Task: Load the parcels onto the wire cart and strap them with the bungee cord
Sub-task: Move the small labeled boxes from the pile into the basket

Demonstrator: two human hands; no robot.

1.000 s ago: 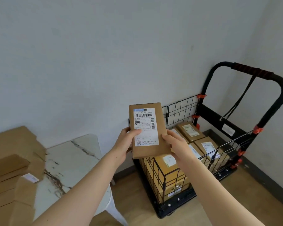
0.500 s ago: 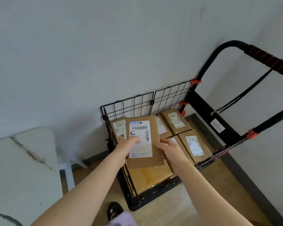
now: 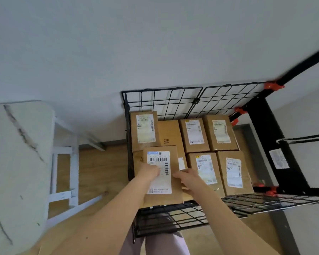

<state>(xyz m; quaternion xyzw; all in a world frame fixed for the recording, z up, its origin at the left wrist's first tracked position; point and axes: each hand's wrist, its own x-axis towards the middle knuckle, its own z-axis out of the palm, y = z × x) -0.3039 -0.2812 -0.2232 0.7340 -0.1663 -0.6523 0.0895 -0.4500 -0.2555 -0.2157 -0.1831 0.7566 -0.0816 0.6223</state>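
Here the left hand (image 3: pixel 148 171) and right hand (image 3: pixel 189 178) pinch a flat brown parcel (image 3: pixel 161 184), white barcode label up.

7+ parcels (image 3: pixel 194 135); wire cart (image 3: pixel 173 90) x1; bungee cord (image 3: pixel 302 139) x1; hands x2: left hand (image 3: pixel 149 171), right hand (image 3: pixel 188 177)

Looking down into the wire cart (image 3: pixel 195 100). Both hands are on one labelled parcel (image 3: pixel 164 183) at the cart's front-left corner, the left hand (image 3: pixel 149 171) gripping its left edge and the right hand (image 3: pixel 189 178) its right edge. Can't tell if it's resting on the boxes under it. Four labelled boxes (image 3: pixel 222 135) fill the right side, touching each other. The bungee cord (image 3: pixel 306 139) hangs by the handle frame, and a marble table (image 3: pixel 20 153) is off to the left.
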